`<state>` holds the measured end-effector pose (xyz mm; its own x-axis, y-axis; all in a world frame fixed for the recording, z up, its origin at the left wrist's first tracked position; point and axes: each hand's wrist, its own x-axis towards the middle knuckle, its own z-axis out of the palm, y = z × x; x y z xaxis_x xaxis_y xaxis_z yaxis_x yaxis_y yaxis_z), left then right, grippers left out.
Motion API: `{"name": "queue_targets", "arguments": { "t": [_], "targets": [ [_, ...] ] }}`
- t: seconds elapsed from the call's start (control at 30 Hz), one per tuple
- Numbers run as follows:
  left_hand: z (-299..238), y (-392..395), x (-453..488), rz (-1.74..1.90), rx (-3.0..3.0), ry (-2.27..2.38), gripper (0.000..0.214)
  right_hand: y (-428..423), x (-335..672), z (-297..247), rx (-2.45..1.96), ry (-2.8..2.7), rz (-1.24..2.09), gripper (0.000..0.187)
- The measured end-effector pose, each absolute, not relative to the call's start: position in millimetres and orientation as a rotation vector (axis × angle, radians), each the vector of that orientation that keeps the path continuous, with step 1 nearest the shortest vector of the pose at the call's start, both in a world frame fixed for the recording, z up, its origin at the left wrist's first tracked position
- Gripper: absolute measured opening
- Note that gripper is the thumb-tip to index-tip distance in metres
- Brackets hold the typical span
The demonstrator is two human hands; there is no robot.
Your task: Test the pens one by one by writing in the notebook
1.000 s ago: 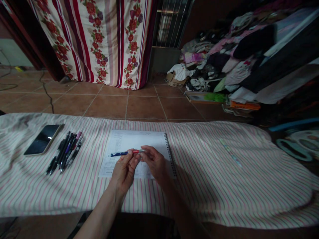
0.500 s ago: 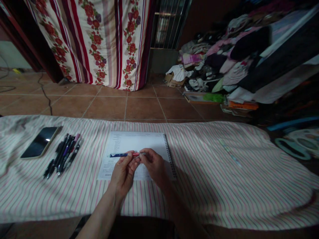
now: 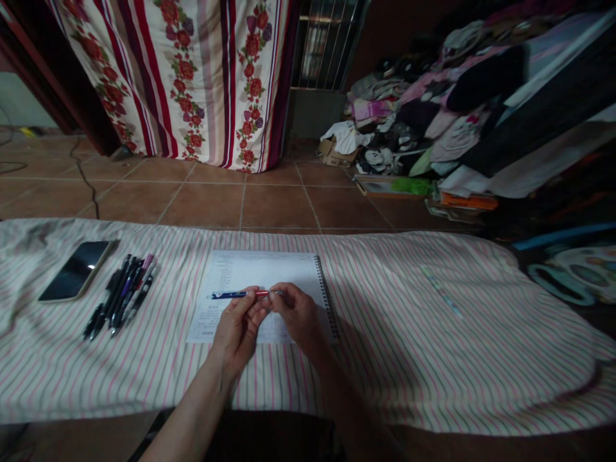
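Over an open spiral notebook [image 3: 269,266], both hands pinch a slim pen [image 3: 228,295] held level from left to right. Its left part is dark blue, and a red section shows between my fingers. My left hand [image 3: 239,324] is closed around the pen's middle. The fingers of my right hand [image 3: 297,314] are closed on its right end, where a small silvery tip shows. Printed text runs along the notebook page's left side and bottom, partly covered by my hands.
A bundle of several pens [image 3: 122,295] and a smartphone [image 3: 76,271] lie to the left on the striped cloth [image 3: 385,359]. A pale, thin, patterned strip [image 3: 443,294] lies at the right. Beyond are a floral curtain [image 3: 206,83] and piled clothes [image 3: 423,109].
The whole view has shifted slightly, so things sit a little higher. Both hands keep nearly the same hold on the pen.
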<state>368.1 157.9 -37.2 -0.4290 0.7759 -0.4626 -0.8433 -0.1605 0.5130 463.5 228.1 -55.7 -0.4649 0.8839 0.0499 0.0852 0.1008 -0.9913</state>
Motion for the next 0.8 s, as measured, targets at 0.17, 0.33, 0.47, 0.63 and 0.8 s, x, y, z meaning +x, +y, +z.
{"name": "queue_targets", "arguments": {
  "t": [0.17,0.33,0.47,0.63,0.8],
  "targets": [
    [-35.3,158.1,368.6,1.801,-0.114,0.895,0.014,228.4,463.8,-54.7,-0.964,-1.663,1.436,0.012],
    [-33.8,159.6,368.5,1.818,-0.155,0.937,0.014,230.6,465.8,-58.3,-0.905,-1.643,1.541,0.017],
    [-33.3,159.9,367.5,1.818,-0.144,0.941,0.014,232.0,467.1,-62.5,-0.911,-1.619,1.565,0.030],
    [-32.9,159.8,368.0,1.810,-0.155,0.958,0.012,232.6,468.5,-64.1,-0.876,-1.582,1.583,0.033],
    [-32.3,160.2,369.8,1.797,-0.151,1.005,0.011,231.6,469.5,-56.8,-0.876,-1.615,1.513,0.023]
  ]
}}
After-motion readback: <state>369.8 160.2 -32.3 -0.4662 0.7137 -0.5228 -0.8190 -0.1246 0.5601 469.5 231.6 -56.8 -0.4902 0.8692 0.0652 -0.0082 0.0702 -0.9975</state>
